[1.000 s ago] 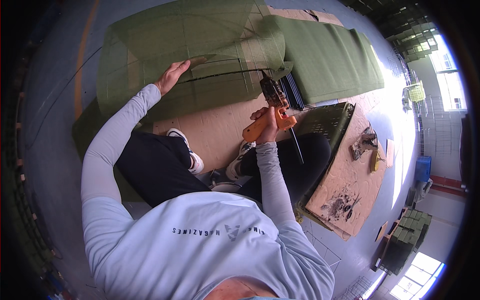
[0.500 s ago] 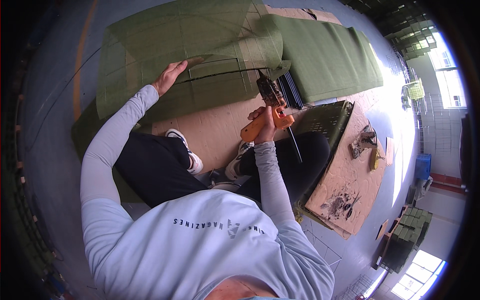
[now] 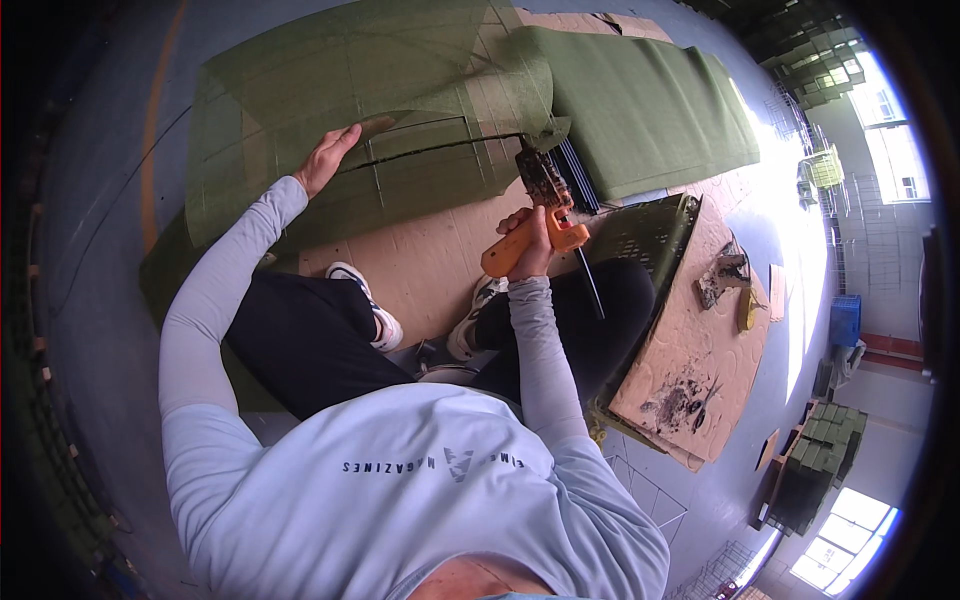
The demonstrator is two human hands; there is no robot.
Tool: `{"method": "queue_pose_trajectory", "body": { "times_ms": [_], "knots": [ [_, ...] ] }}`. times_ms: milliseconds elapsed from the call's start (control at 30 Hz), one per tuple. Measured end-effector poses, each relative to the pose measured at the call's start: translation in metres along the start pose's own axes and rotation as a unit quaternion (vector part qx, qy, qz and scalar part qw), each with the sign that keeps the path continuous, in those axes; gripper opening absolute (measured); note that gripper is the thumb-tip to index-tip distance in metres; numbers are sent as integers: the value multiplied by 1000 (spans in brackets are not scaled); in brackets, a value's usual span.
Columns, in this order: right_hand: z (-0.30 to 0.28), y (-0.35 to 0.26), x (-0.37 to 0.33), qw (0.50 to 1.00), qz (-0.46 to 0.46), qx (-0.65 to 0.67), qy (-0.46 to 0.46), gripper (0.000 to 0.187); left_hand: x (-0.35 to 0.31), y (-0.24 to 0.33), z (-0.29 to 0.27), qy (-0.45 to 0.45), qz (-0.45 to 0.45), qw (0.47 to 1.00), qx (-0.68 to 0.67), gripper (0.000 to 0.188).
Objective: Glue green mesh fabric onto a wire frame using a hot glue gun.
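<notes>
My right hand (image 3: 533, 240) is wrapped around an orange glue gun (image 3: 508, 254), whose front is caked with dark residue. A dark glue stick (image 3: 590, 283) pokes out of its back end. The gun's tip is at the right end of a dark line (image 3: 430, 150) that runs across a sheet of green mesh (image 3: 300, 90). Thin wires (image 3: 378, 185) show through the mesh around this line. At the line's left end, my left hand (image 3: 328, 160) rests with outstretched fingers on the mesh by a raised fold, holding nothing.
Folded green fabric (image 3: 650, 120) lies at the far right, with dark rods (image 3: 575, 175) beside it. Cardboard (image 3: 400, 240) covers the floor by my feet. On a cardboard-topped surface (image 3: 735, 350) at the right are scissors (image 3: 706, 405), a dirty metal piece (image 3: 722, 275) and a yellow object (image 3: 746, 310).
The glue gun has shifted slightly rightward relative to the mesh, to the dark line's right end. My left hand keeps its place on the mesh. The whole view has drifted a little.
</notes>
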State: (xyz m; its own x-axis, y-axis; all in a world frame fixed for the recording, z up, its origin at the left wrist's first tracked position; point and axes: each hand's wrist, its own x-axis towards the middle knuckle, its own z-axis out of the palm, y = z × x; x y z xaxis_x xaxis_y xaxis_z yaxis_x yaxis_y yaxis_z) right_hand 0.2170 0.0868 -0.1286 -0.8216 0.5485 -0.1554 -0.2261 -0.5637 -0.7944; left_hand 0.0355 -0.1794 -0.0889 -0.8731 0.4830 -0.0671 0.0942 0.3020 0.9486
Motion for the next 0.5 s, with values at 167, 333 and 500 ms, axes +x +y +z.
{"method": "queue_pose_trajectory", "body": {
  "times_ms": [167,333,500],
  "knots": [
    [-4,-1,4,1000,-3,27,3,19,1,5,1,20,-30,999,-19,63],
    [-2,-4,5,1000,-10,19,5,21,10,-16,-9,55,-68,991,-104,66],
    [1,-10,5,999,-4,10,32,23,12,-19,-17,78,-29,977,-197,65]
  ]
}}
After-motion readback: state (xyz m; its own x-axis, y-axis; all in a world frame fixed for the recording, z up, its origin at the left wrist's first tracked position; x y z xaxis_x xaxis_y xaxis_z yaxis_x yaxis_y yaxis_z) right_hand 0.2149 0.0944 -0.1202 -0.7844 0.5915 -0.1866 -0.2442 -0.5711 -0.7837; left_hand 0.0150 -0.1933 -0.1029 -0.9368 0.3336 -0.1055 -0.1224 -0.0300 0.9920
